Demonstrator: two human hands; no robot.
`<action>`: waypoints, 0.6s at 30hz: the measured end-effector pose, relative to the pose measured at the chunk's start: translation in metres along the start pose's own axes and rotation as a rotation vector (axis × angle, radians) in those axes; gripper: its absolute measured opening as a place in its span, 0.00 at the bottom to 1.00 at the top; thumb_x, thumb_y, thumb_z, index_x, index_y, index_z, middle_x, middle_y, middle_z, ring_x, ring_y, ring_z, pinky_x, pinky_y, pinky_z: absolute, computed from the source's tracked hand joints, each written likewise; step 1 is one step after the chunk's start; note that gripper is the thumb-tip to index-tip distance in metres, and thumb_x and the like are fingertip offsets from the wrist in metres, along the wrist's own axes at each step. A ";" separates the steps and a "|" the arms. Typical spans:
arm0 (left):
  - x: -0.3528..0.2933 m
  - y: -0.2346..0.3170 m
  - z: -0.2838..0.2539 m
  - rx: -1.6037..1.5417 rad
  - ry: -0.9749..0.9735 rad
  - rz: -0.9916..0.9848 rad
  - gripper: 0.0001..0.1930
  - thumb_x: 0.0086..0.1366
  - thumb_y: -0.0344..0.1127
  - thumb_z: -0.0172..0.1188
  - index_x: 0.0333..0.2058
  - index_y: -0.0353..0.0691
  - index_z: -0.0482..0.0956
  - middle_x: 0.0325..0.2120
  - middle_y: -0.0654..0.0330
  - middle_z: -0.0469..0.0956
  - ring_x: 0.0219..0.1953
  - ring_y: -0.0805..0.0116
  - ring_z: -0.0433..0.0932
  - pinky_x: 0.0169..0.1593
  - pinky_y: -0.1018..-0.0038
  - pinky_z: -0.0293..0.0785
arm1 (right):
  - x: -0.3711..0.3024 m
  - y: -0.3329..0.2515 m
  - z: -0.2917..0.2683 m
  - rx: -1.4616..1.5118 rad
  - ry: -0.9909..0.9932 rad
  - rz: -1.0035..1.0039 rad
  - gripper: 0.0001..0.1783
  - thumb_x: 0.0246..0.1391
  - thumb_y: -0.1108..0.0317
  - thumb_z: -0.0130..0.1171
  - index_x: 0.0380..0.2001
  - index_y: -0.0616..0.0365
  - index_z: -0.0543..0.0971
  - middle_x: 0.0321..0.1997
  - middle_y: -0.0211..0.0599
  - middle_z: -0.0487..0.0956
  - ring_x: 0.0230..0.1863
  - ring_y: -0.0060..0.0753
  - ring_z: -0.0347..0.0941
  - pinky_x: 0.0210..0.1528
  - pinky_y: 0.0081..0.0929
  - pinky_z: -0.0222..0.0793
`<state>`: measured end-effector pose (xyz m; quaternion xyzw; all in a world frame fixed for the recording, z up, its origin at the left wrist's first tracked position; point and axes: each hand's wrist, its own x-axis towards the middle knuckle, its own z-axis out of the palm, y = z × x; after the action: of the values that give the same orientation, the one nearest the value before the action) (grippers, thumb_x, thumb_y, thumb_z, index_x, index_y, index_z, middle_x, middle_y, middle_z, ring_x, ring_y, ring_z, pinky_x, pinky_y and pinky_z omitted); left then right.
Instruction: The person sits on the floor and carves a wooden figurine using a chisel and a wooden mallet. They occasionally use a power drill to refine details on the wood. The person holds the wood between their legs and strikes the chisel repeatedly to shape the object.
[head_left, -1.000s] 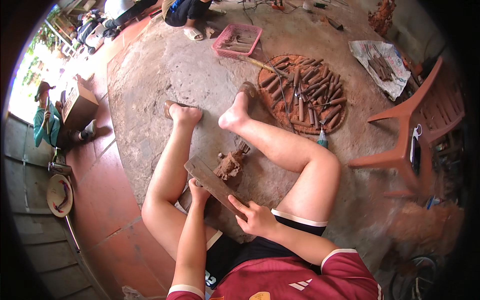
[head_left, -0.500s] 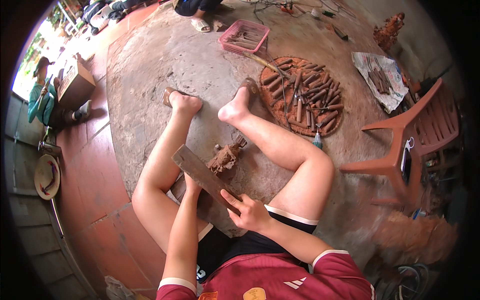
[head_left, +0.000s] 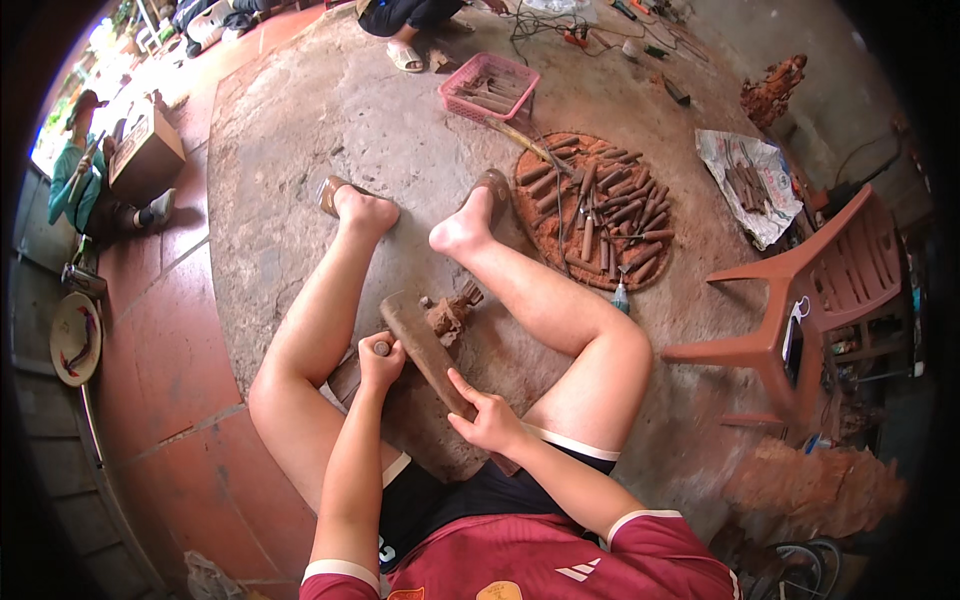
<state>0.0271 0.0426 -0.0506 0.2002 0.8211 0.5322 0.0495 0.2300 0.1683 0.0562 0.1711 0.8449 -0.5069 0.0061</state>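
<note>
I sit on the ground with my bare legs stretched out. My left hand (head_left: 380,360) is shut on a chisel handle (head_left: 381,348), its blade hidden below the fist. My right hand (head_left: 487,418) grips the lower end of a long wooden mallet block (head_left: 420,345) that slants up to the left. A small brown wood carving (head_left: 447,315) lies between my legs, just right of the mallet's upper end.
A round mat (head_left: 597,210) with several carving tools lies past my right foot. Behind it stands a pink basket (head_left: 489,88) of tools. A red plastic chair (head_left: 800,300) is at right, newspaper (head_left: 745,180) with wood bits beyond. Other people sit at far left and top.
The view has shifted left and down. The mallet block has swung over toward my left hand, and my left fist now shows the chisel handle's end.
</note>
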 end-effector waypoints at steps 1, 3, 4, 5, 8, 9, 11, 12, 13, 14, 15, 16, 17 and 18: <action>0.001 0.005 -0.002 -0.020 -0.060 -0.050 0.13 0.49 0.29 0.60 0.12 0.34 0.67 0.08 0.62 0.56 0.14 0.79 0.57 0.18 0.73 0.57 | 0.004 0.002 -0.001 0.034 -0.009 0.082 0.44 0.47 0.65 0.63 0.68 0.43 0.58 0.29 0.56 0.80 0.25 0.36 0.77 0.31 0.33 0.74; 0.002 0.015 0.001 -0.026 -0.052 -0.036 0.14 0.49 0.29 0.59 0.11 0.34 0.64 0.08 0.63 0.53 0.14 0.80 0.55 0.17 0.73 0.54 | 0.009 0.017 0.001 0.080 0.024 0.125 0.44 0.47 0.65 0.64 0.68 0.45 0.59 0.32 0.55 0.81 0.23 0.25 0.76 0.31 0.28 0.73; 0.002 0.016 0.000 -0.027 -0.045 -0.032 0.14 0.49 0.28 0.58 0.11 0.34 0.63 0.08 0.64 0.52 0.14 0.80 0.54 0.17 0.73 0.53 | 0.012 0.022 0.004 0.095 0.062 0.084 0.44 0.47 0.65 0.64 0.68 0.45 0.58 0.32 0.53 0.82 0.22 0.23 0.74 0.30 0.28 0.72; 0.002 0.015 0.000 -0.033 -0.042 -0.031 0.15 0.49 0.28 0.58 0.11 0.34 0.63 0.08 0.64 0.53 0.14 0.80 0.54 0.17 0.73 0.53 | 0.013 0.027 0.006 0.109 0.100 0.044 0.44 0.47 0.64 0.64 0.68 0.44 0.58 0.32 0.52 0.82 0.20 0.21 0.73 0.30 0.27 0.72; 0.001 0.019 -0.004 -0.036 -0.037 -0.040 0.15 0.49 0.28 0.57 0.11 0.34 0.62 0.08 0.64 0.52 0.14 0.80 0.53 0.17 0.73 0.52 | 0.016 0.023 0.002 0.080 0.036 0.184 0.45 0.47 0.62 0.64 0.68 0.42 0.58 0.33 0.48 0.83 0.20 0.20 0.72 0.30 0.25 0.72; 0.001 0.020 -0.005 -0.038 -0.038 -0.040 0.15 0.49 0.28 0.57 0.11 0.34 0.62 0.08 0.65 0.52 0.14 0.81 0.53 0.17 0.74 0.52 | 0.017 0.022 0.002 0.073 0.015 0.227 0.45 0.47 0.62 0.64 0.68 0.41 0.57 0.33 0.49 0.82 0.20 0.20 0.72 0.31 0.25 0.72; 0.002 0.019 -0.004 -0.052 -0.052 -0.033 0.15 0.49 0.28 0.57 0.10 0.34 0.61 0.08 0.65 0.52 0.14 0.81 0.53 0.17 0.74 0.51 | 0.018 0.031 0.009 0.101 0.081 0.160 0.45 0.47 0.62 0.64 0.69 0.40 0.57 0.32 0.48 0.83 0.19 0.21 0.72 0.30 0.25 0.72; 0.003 0.019 -0.003 -0.066 -0.057 -0.026 0.15 0.49 0.28 0.57 0.10 0.34 0.61 0.08 0.66 0.52 0.14 0.81 0.53 0.17 0.74 0.51 | 0.018 0.034 0.011 0.115 0.115 0.127 0.45 0.47 0.62 0.64 0.69 0.40 0.57 0.32 0.47 0.83 0.19 0.21 0.72 0.30 0.25 0.72; 0.004 0.019 -0.004 -0.075 -0.059 -0.022 0.15 0.49 0.28 0.57 0.10 0.34 0.61 0.08 0.66 0.52 0.14 0.81 0.53 0.17 0.74 0.51 | 0.018 0.035 0.013 0.106 0.112 0.122 0.45 0.47 0.62 0.64 0.69 0.40 0.57 0.31 0.47 0.83 0.19 0.21 0.72 0.30 0.25 0.72; 0.005 0.019 -0.005 -0.088 -0.057 -0.018 0.15 0.49 0.28 0.56 0.10 0.34 0.61 0.08 0.66 0.53 0.14 0.81 0.53 0.17 0.74 0.51 | 0.018 0.036 0.013 0.096 0.110 0.117 0.45 0.47 0.62 0.64 0.69 0.40 0.57 0.31 0.47 0.82 0.19 0.22 0.72 0.30 0.25 0.72; 0.005 0.020 -0.006 -0.102 -0.056 -0.013 0.15 0.49 0.29 0.56 0.10 0.34 0.61 0.08 0.66 0.53 0.14 0.81 0.53 0.17 0.74 0.51 | 0.018 0.037 0.014 0.087 0.109 0.111 0.45 0.47 0.62 0.64 0.69 0.40 0.57 0.30 0.46 0.82 0.18 0.22 0.72 0.30 0.25 0.72; 0.005 0.017 -0.006 -0.103 -0.047 -0.026 0.15 0.49 0.29 0.56 0.10 0.34 0.61 0.08 0.66 0.53 0.14 0.81 0.53 0.17 0.74 0.51 | 0.019 0.036 0.014 0.078 0.093 0.131 0.45 0.47 0.62 0.64 0.69 0.40 0.57 0.30 0.47 0.82 0.18 0.24 0.72 0.30 0.26 0.72; 0.005 0.014 -0.006 -0.103 -0.037 -0.038 0.15 0.49 0.29 0.56 0.10 0.34 0.61 0.08 0.66 0.53 0.14 0.82 0.53 0.17 0.74 0.51 | 0.019 0.035 0.014 0.069 0.077 0.151 0.45 0.47 0.62 0.64 0.69 0.40 0.57 0.30 0.48 0.82 0.19 0.25 0.73 0.30 0.26 0.73; 0.004 0.011 -0.006 -0.108 -0.034 -0.047 0.15 0.49 0.29 0.56 0.10 0.34 0.62 0.08 0.67 0.53 0.14 0.82 0.54 0.17 0.74 0.51 | 0.020 0.033 0.014 0.059 0.062 0.171 0.46 0.47 0.63 0.64 0.69 0.39 0.57 0.30 0.49 0.82 0.19 0.26 0.74 0.31 0.26 0.73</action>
<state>0.0243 0.0429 -0.0376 0.1870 0.7946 0.5711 0.0867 0.2188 0.1757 0.0174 0.2582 0.8116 -0.5238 0.0181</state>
